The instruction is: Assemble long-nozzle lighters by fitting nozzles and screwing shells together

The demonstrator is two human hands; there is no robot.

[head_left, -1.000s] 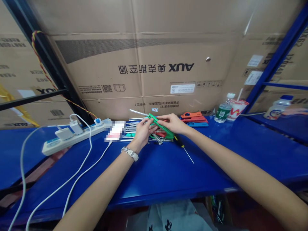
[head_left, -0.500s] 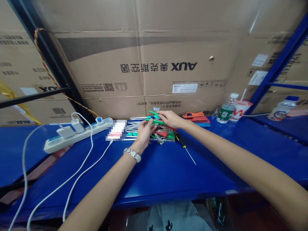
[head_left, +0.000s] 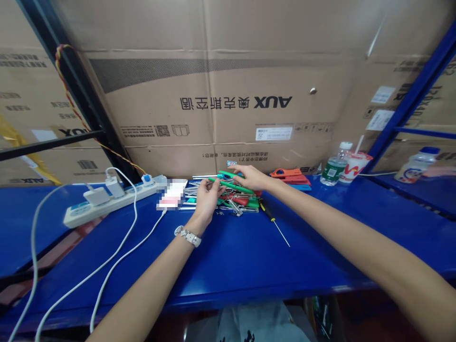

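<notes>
My left hand (head_left: 207, 197), with a light band at its wrist, pinches a long slim green tool (head_left: 235, 186) near its left end. My right hand (head_left: 251, 178) is closed on a second green stick-like tool (head_left: 225, 174) just above the first. The exact kind of both tools is too small to make out. Under my hands lies a pile of thin metal rods and tools with red and green handles (head_left: 242, 200). A black and yellow screwdriver (head_left: 268, 210) lies at the pile's right, its shaft pointing towards me.
Orange-red and blue tools (head_left: 292, 178) lie to the right, before a water bottle (head_left: 334, 166) and a paper cup (head_left: 354, 168) with a straw. A power strip (head_left: 107, 204) with white cables and a blurred phone (head_left: 172, 194) are at left. A cardboard box (head_left: 228, 76) stands behind.
My left hand has shifted slightly left, and more of its green tool shows. The green tool in my right hand sits a little lower and further left.
</notes>
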